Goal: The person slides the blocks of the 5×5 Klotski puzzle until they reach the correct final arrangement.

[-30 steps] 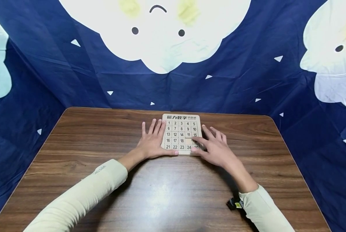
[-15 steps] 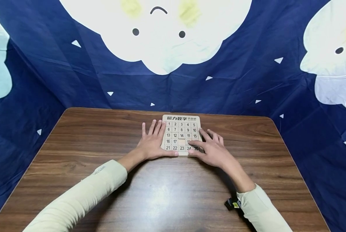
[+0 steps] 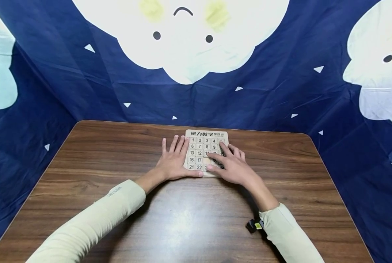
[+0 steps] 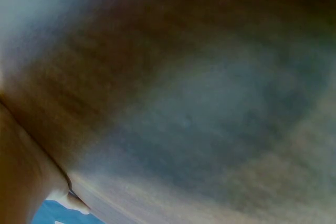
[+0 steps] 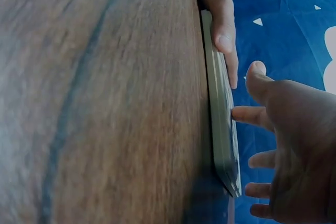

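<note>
Number board: lies flat near the far edge of the bench, between the two hands; it is in the same place as half a second ago, apart from a slight shift of the whole view.
Vacant slot: fourth row, third column, as half a second ago; a second ago it was one column further right.
Tile 18: just right of the slot, where it already sat half a second ago (a second ago it filled that third column itself).
Tile 14: directly above the slot, its number now partly covered by the right index fingertip.
Right hand: has moved leftward and up from tile 18; fingers spread and loosely bent, index touching the board's face, thumb apart from the index, nothing gripped. The middle finger reaches up the right-hand column, hiding numbers that were readable before.
Left hand: unchanged, fingers straight and fanned against the board's left side, thumb stretched along the near edge; it touches without grasping.
Left wrist view: mostly blurred brown and grey, with part of the arm at the lower left.
Backdrop: dark blue cloth with pale clouds and small white triangles, behind the bench.
</note>
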`<state>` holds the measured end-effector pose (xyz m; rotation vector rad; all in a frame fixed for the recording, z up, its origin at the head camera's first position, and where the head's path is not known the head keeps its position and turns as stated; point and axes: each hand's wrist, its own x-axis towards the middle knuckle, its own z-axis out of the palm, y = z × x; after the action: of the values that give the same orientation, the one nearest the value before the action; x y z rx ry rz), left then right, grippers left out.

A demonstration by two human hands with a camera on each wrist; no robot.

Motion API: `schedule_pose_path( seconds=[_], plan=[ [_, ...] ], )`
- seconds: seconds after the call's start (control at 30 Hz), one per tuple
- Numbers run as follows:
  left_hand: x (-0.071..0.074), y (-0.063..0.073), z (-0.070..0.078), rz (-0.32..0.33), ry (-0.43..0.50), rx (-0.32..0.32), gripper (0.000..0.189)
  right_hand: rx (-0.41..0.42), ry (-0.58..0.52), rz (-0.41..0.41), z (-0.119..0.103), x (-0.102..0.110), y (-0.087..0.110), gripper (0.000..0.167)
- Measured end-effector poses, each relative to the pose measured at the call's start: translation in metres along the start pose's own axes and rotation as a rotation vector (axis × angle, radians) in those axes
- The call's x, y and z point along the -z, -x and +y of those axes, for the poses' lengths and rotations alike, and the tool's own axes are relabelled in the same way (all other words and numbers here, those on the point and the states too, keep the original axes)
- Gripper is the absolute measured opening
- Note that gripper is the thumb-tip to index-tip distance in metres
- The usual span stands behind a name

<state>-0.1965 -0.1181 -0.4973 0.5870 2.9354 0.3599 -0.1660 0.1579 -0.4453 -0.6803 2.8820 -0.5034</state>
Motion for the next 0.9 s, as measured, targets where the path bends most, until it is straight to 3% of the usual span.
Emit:
schedule_pose_path(
  seconds=[0.17,0.5,0.7,0.9],
  plan=[
    [0.001,-0.001,0.000,0.002,-0.004,-0.005,0.155,-0.007,-0.009,-0.019,0.000,0.001,0.003,0.060],
    [0.004,-0.002,0.001,0.000,-0.009,-0.005,0.155,0.056,0.006,-0.007,0.000,0.003,0.016,0.060],
    [0.001,-0.001,0.000,-0.003,0.008,-0.002,0.156,-0.037,0.014,0.020,0.012,0.010,0.013,0.064],
    [0.000,-0.001,-0.001,0.002,-0.001,-0.001,0.157,-0.075,0.005,-0.033,0.014,0.012,0.006,0.063]
  ],
)
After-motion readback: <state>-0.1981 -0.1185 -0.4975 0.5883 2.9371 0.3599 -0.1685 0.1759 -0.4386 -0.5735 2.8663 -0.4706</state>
